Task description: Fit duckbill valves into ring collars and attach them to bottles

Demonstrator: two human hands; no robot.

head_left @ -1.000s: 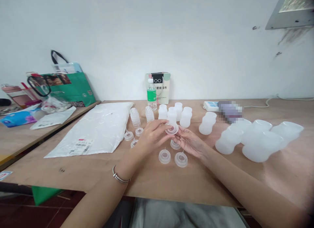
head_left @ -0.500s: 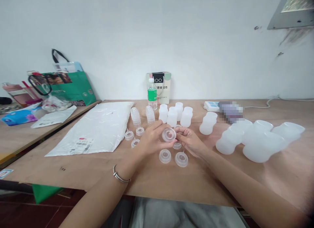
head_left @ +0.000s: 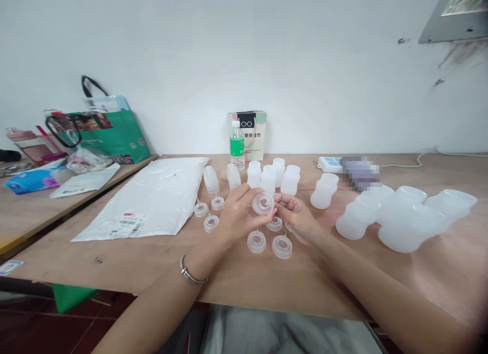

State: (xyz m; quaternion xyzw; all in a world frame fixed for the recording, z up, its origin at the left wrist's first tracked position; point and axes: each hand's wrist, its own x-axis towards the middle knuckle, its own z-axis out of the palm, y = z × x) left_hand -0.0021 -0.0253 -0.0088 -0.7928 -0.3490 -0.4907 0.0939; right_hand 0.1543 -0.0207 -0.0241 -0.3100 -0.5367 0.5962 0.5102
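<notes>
My left hand [head_left: 238, 217] is closed around the edge of a round, translucent bottle cap [head_left: 263, 204], holding it above the table with its ringed face towards me. Fingers of my right hand [head_left: 299, 218] are pinched together at the cap's right edge; their exact contact is partly hidden. Below my hands lie more caps of this kind [head_left: 282, 247], each with a small thin tip sticking up. Several similar caps [head_left: 201, 209] lie left of my left wrist. Beyond them stand two stacks of clear domed covers [head_left: 211, 181]. Frosted, waisted bottles [head_left: 292, 180] stand behind my hands.
More frosted bottles [head_left: 407, 232] crowd the right side. A white plastic mailer [head_left: 152, 201] covers the table's left part. At the wall stand a water bottle [head_left: 237, 146] and a paper bag [head_left: 259, 140]. A white power strip [head_left: 330, 164] lies at the back right.
The cap between my hands has tilted and risen slightly. My right fingers have shifted a little on its right edge. The bottles and loose caps stay put.
</notes>
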